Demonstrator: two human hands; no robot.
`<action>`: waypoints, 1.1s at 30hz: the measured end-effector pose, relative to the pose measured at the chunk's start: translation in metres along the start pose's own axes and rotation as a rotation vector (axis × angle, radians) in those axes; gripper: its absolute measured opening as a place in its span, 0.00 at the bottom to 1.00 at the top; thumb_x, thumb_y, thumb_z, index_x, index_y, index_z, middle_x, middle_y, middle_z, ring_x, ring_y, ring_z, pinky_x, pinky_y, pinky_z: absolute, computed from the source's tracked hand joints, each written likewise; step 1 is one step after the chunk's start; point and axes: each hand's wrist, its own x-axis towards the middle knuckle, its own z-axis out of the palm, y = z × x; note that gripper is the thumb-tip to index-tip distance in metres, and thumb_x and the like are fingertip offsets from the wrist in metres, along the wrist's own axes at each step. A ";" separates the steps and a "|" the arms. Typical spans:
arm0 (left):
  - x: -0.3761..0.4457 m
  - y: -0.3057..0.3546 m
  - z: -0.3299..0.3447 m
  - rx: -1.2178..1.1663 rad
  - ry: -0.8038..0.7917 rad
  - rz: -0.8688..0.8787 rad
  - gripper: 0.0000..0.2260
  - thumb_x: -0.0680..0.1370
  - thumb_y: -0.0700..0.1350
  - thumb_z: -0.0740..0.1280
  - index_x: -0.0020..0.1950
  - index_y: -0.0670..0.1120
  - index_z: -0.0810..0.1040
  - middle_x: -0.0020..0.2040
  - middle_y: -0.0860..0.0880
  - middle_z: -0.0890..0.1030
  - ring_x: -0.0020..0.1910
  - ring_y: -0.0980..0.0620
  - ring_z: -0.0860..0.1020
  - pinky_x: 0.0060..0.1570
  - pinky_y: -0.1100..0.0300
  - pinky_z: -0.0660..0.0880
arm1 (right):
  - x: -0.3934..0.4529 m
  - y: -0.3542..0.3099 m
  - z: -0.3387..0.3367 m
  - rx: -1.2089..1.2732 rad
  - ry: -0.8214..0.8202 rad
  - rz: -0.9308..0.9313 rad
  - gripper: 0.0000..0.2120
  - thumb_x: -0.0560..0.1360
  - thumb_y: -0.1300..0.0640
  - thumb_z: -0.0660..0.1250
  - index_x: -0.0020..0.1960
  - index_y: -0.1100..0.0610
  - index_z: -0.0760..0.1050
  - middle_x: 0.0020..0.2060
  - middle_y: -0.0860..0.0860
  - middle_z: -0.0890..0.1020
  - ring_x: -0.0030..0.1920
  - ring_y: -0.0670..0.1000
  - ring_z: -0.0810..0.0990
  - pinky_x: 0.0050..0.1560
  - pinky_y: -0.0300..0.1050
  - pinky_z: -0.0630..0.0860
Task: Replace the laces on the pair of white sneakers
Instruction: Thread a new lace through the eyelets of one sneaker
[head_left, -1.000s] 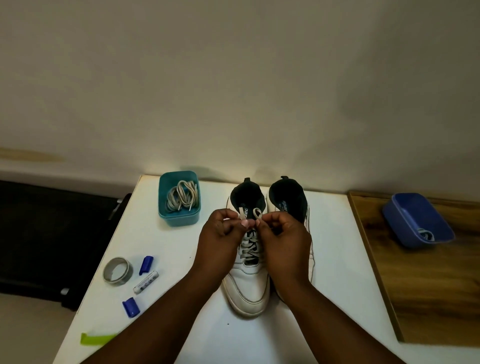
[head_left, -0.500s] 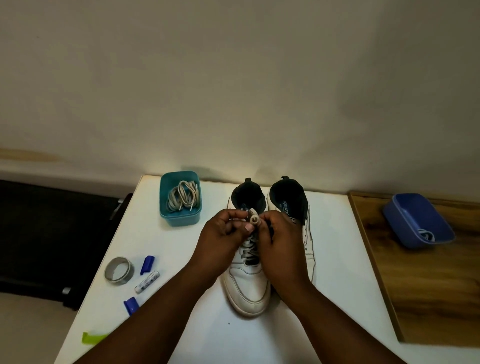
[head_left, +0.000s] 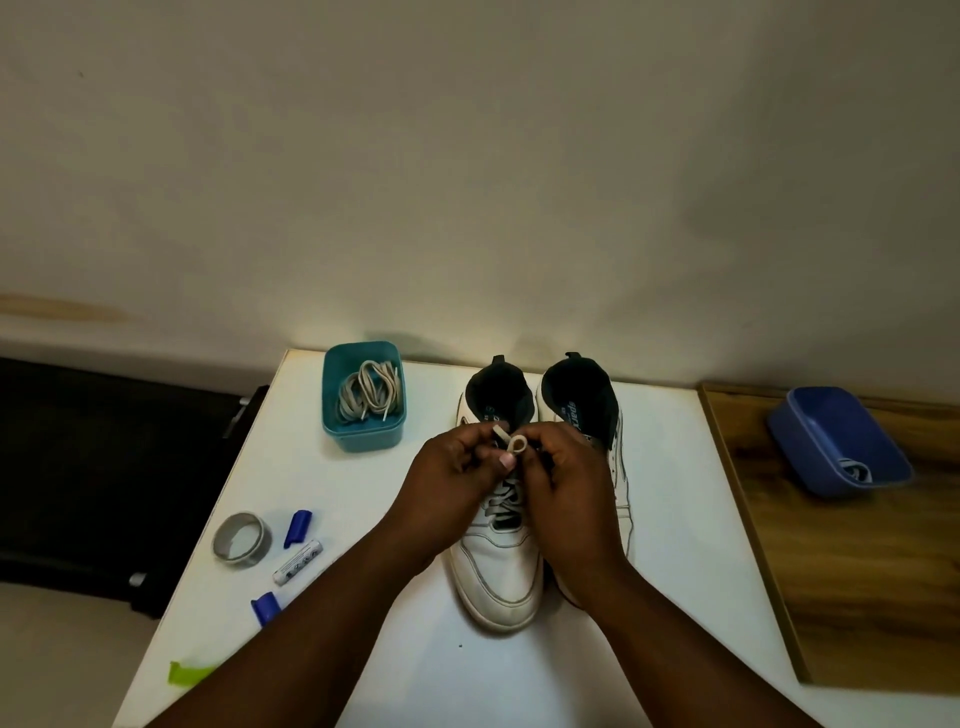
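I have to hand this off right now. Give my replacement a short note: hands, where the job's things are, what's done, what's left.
Left hand and right hand both pinch the lace at the top of the left sneaker, a small loop showing between them.
That sneaker is laced up the front; the bow is not yet tied.
Right sneaker stands beside it, mostly hidden, so its lacing cannot be told.
Teal box holds more laces; blue tray has a lace in its corner.
Left: finish the bow, check the right sneaker.

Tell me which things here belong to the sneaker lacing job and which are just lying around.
Job: left hand, right hand, lace, left sneaker, right sneaker, teal box of laces.
Lying about: tape roll, battery, blue tub.
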 end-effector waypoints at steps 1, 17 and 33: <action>0.000 0.000 0.000 -0.001 0.005 0.004 0.12 0.80 0.38 0.70 0.63 0.47 0.82 0.50 0.47 0.87 0.54 0.51 0.85 0.61 0.50 0.80 | 0.000 0.000 0.000 0.010 0.001 0.008 0.08 0.81 0.60 0.66 0.54 0.49 0.82 0.49 0.43 0.81 0.51 0.43 0.81 0.51 0.50 0.79; -0.001 -0.004 0.004 -0.054 0.094 0.051 0.13 0.79 0.39 0.72 0.62 0.49 0.83 0.46 0.45 0.87 0.51 0.50 0.85 0.56 0.57 0.81 | 0.000 0.003 -0.001 -0.131 -0.092 -0.099 0.12 0.80 0.63 0.65 0.59 0.52 0.82 0.59 0.41 0.74 0.57 0.42 0.77 0.55 0.49 0.80; -0.004 -0.001 0.011 0.092 0.256 0.111 0.03 0.79 0.43 0.73 0.50 0.50 0.86 0.42 0.52 0.87 0.44 0.55 0.85 0.48 0.59 0.80 | -0.003 -0.008 -0.009 -0.109 -0.040 -0.051 0.13 0.80 0.56 0.69 0.59 0.42 0.73 0.46 0.41 0.83 0.41 0.43 0.80 0.41 0.45 0.79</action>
